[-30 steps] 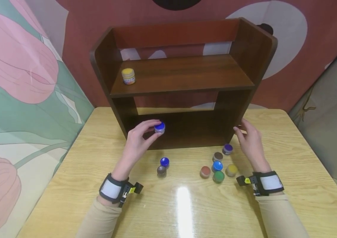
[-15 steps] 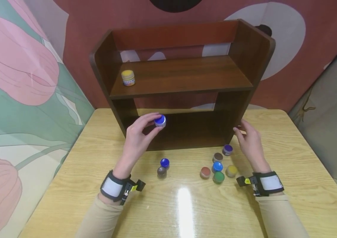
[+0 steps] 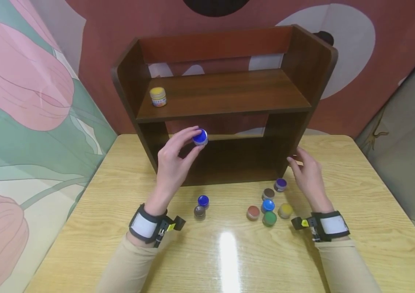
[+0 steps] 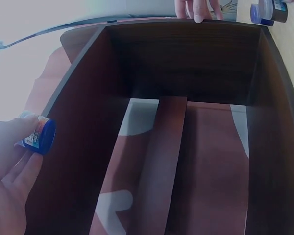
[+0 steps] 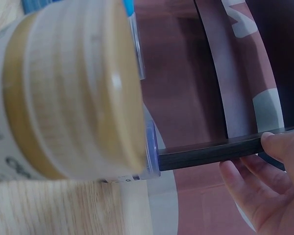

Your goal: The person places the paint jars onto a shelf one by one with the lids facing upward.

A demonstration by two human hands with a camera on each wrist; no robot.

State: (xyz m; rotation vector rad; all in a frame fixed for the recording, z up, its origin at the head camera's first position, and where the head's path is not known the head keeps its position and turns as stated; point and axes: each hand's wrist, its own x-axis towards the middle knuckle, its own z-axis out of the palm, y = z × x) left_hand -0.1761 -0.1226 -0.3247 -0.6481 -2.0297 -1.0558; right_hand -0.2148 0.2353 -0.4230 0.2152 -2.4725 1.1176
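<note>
Raised since the earlier frame: blue-lidded paint jar (image 3: 200, 138), pinched by the left hand (image 3: 173, 160).
Lid toward the head camera, axis tilted; right hand (image 3: 307, 173), well apart, pinches the shelf unit's (image 3: 289, 132) edge.

Beige, long sleeves cover both forearms: the left sleeve (image 3: 128, 264) has a few soft folds, and the right sleeve (image 3: 344, 264) has a plain cuff. Behind the left hand (image 3: 173, 159) is a black wristband (image 3: 148, 223) with a white, roughly rectangular panel (image 3: 143, 226) on top. Its inner side bears a small black box (image 3: 179, 223), a yellow mark (image 3: 171, 227) and a dark strip with silvery bits (image 3: 159, 236). The right hand (image 3: 307, 171) has a matching band (image 3: 320, 224), white-panelled too, with its own black housing (image 3: 296, 222) and yellow tab (image 3: 305, 222)
</note>
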